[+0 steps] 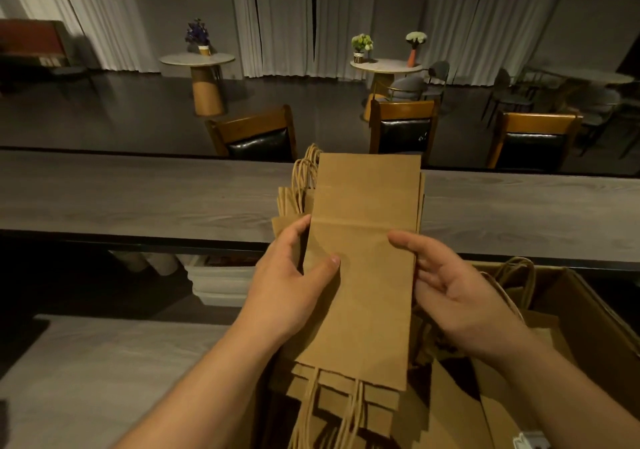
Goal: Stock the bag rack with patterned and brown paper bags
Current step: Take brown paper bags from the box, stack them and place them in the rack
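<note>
1. Several flat brown paper bags with twisted paper handles (360,275) form one stack held between your two hands, above the near edge of the long grey wood-grain counter (138,199); the stack's far end reaches over the counter top, and its handled end points back toward you.
2. Your left hand (294,275) grips the stack's left edge: the thumb lies curled across the top bag's face, and the fingers wrap round the edge and underneath.
3. Your right hand (450,286) holds the stack's right edge, thumb stretched over the top face, the other fingers bent under the edge. How tightly they press you cannot tell.
4. More bags in the stack face the other way, their handles (304,175) fanning out at the far left corner over the counter.
5. Just right of the stack, below the counter's near edge, sits an open brown cardboard box (588,320) with more brown handled bags (512,286) inside.
6. Beyond the counter's far edge stand three wooden chairs with black padded backs (403,130).
7. Further past the counter, two round white-topped tables (197,59) carry small flower pots in front of pale curtains (284,16).
</note>
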Available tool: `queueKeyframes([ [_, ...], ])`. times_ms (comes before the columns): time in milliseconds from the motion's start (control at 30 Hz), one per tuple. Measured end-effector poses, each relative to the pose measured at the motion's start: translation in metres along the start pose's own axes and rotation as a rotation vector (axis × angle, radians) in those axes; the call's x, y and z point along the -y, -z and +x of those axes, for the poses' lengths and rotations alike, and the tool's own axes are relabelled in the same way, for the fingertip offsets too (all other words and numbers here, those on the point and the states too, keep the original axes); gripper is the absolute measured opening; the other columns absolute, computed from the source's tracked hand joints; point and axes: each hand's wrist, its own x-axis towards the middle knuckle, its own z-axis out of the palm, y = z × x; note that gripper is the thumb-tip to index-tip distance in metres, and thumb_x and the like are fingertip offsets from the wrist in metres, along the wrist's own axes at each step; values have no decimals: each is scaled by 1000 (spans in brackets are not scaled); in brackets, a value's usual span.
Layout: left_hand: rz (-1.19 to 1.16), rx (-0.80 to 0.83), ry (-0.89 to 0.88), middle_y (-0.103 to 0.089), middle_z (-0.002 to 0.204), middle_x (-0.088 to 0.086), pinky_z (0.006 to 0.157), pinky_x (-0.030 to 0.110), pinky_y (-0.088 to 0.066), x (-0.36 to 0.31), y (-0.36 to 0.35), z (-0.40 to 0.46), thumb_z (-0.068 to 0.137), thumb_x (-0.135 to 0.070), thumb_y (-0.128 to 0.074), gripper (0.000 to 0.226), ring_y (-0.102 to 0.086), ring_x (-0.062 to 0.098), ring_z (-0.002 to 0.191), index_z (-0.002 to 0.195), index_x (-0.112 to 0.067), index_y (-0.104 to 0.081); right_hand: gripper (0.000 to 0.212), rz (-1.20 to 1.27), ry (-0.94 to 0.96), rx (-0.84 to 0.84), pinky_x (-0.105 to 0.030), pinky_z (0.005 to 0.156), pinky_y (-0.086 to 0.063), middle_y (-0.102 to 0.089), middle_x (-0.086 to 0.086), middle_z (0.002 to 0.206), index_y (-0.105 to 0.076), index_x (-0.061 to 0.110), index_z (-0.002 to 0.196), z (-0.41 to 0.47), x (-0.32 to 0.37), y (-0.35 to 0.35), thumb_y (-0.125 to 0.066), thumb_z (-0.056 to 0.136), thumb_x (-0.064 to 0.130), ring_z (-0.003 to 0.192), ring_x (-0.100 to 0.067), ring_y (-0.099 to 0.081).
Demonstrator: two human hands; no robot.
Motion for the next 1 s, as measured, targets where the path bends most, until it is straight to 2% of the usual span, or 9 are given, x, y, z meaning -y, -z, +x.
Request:
queueKeyframes([
  [100,5,10,13,-48,118,-37,113,45,-44,1,-1,1,90,-40,-74,70,-47,3,128,148,-50,-38,76,-543,112,-95,-27,99,-51,-39,24,134,-50,67,129,2,-5,-4,-80,88,11,122,2,-42],
  [233,67,18,-7,-48,127,-36,111,33,-42,6,-4,4,87,-40,-78,72,-46,0,126,146,-51,-40,27,-937,462,-386,-45,89,-37,-40,-2,122,-81,36,102,3,3,-6,-66,87,52,109,-27,-35],
  [367,53,-12,-56,-50,143,-29,113,31,-41,7,-5,6,95,-17,-70,62,-44,-3,132,143,-49,-46,13,-1069,707,-276,-40,86,-40,-68,0,94,-77,19,88,-2,14,-3,-67,86,26,99,-25,-52],
  [467,-21,-3,18,-54,133,-36,104,22,-43,13,-2,10,96,-9,-68,60,-49,-9,126,138,-49,-54,18,-1062,538,-162,-32,68,-42,-58,14,77,-66,30,79,-8,28,-2,-54,89,38,72,-7,-48],
  [533,-10,57,128,-56,132,-34,105,24,-43,18,-2,10,94,-25,-73,40,-51,-5,126,118,-56,-63,28,-957,257,-100,-25,63,-42,-55,23,74,-55,39,74,-11,37,1,-47,95,56,68,0,-51],
  [633,-17,12,264,-71,112,8,97,33,-50,21,-4,8,93,-42,-71,18,-66,18,104,76,-43,-66,36,-474,-29,-195,-15,59,-51,-71,26,78,-64,40,82,-16,52,6,-50,77,72,80,11,-65],
  [733,-249,-94,141,-77,102,-15,102,37,-52,2,-9,9,106,-25,-53,30,-68,12,107,99,-38,-78,32,-108,-112,-349,-24,60,-59,-77,23,83,-71,32,96,-15,51,9,-63,77,56,76,3,-74],
  [833,-253,-58,172,-71,81,-28,97,30,-47,-14,-8,2,107,-53,-31,59,-60,1,99,67,-62,-72,32,53,-200,-418,-49,78,-63,-81,8,88,-75,27,96,-10,48,11,-69,79,52,80,-15,-79],
  [1000,-193,-43,33,-68,124,-26,103,32,-55,-3,-3,5,103,-19,-58,36,-62,-9,114,117,-51,-68,34,392,-309,-461,-51,80,-64,-81,-10,100,-77,22,105,-7,42,36,-72,79,43,82,-24,-79],
])
